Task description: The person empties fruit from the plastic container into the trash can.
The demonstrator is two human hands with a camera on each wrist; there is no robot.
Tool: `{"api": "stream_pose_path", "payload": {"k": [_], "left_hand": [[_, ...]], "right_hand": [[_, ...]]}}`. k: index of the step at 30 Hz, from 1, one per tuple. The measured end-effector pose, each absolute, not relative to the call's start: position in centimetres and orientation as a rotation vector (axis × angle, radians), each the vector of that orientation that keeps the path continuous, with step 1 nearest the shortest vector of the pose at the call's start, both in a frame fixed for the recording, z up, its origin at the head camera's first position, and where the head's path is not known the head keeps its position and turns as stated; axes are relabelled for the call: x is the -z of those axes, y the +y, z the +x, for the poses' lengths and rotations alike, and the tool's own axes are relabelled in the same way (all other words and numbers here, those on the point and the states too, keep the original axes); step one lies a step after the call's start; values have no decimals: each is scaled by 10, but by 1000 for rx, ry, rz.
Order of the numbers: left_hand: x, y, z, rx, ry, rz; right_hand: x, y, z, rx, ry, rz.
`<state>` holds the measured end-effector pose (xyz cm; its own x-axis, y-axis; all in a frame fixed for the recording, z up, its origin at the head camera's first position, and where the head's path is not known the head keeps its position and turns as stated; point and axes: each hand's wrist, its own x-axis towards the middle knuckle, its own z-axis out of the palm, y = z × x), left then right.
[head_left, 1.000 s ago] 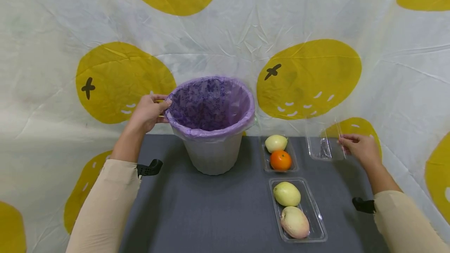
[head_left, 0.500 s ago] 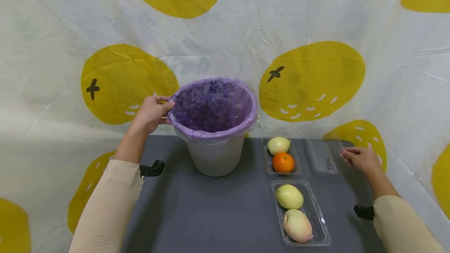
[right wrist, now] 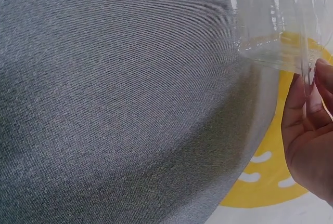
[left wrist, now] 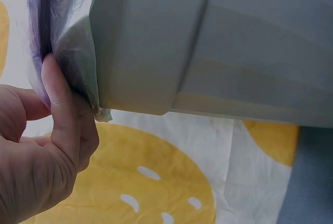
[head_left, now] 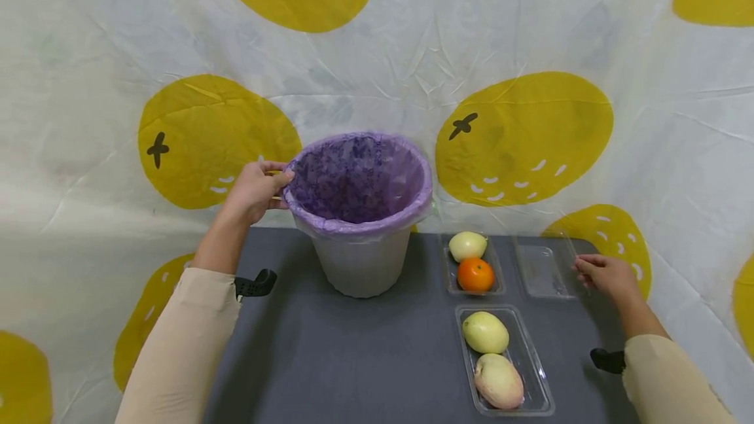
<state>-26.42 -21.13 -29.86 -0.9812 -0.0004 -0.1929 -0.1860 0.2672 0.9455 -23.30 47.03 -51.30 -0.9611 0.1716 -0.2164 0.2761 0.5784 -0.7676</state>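
Observation:
A grey trash can (head_left: 362, 260) lined with a purple plastic bag (head_left: 353, 221) stands at the back of the table. My left hand (head_left: 256, 192) pinches the bag-covered rim on its left side; the left wrist view shows the fingers (left wrist: 60, 99) under the bag's edge. At the far right my right hand (head_left: 609, 277) pinches the edge of a clear plastic tray (head_left: 544, 273) with no fruit in it. In the right wrist view, thumb and fingers hold the tray's rim (right wrist: 307, 73), with the tray close to the grey tabletop.
Right of the can, a clear tray (head_left: 450, 290) holds a pale yellow fruit (head_left: 468, 247) and an orange (head_left: 476, 275). Nearer the front, another clear tray (head_left: 538, 385) holds a yellow fruit (head_left: 485, 332) and a pinkish one (head_left: 499, 381). A patterned cloth (head_left: 377, 51) hangs behind the table.
My right hand has lowered the clear tray toward the tabletop at the back right. The left hand keeps its hold on the can's rim. The head view has shifted slightly.

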Motion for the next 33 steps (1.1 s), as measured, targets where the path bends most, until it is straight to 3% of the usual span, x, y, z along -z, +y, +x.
{"api": "stream_pose_path", "payload": {"k": [25,33], "left_hand": [[296,-210,-263,-1813,2370,-203],[296,-210,-263,-1824,2374,-194]], "right_hand": [[522,473,-234,1392,2633,423],[514,475,-230,1174,2768,433]]}}
